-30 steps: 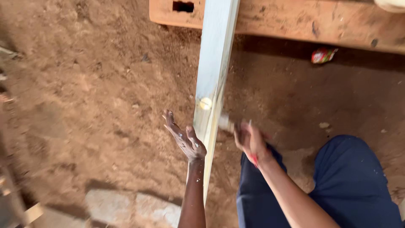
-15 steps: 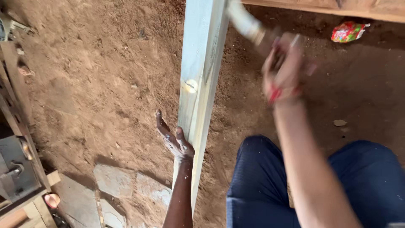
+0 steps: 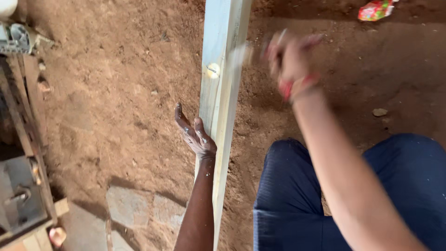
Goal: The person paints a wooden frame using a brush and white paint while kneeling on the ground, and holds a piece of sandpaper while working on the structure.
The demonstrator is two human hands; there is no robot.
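Note:
A long pale wooden beam [image 3: 222, 93] runs from the top of the head view down to the bottom, over bare earth. It has a small round pale spot [image 3: 213, 70] on its face. My left hand [image 3: 196, 133] lies flat against the beam's left side, fingers spread and flecked with white, holding nothing. My right hand [image 3: 290, 62] is blurred with motion just right of the beam, with a red band at the wrist. It is closed on a pale-handled tool [image 3: 241, 51] whose blurred end is at the beam's right edge. The kind of tool is too smeared to tell.
My knees in dark blue trousers [image 3: 297, 195] are right of the beam. A red wrapper [image 3: 375, 9] and a small stone [image 3: 379, 112] lie on the earth floor. Wooden frames and a grey metal machine [image 3: 18, 195] stand at the left. Flat stone slabs [image 3: 130, 204] are at the lower left.
My right hand swung up with the tool half a second ago and has come back down toward the beam. My left hand stays pressed on the beam.

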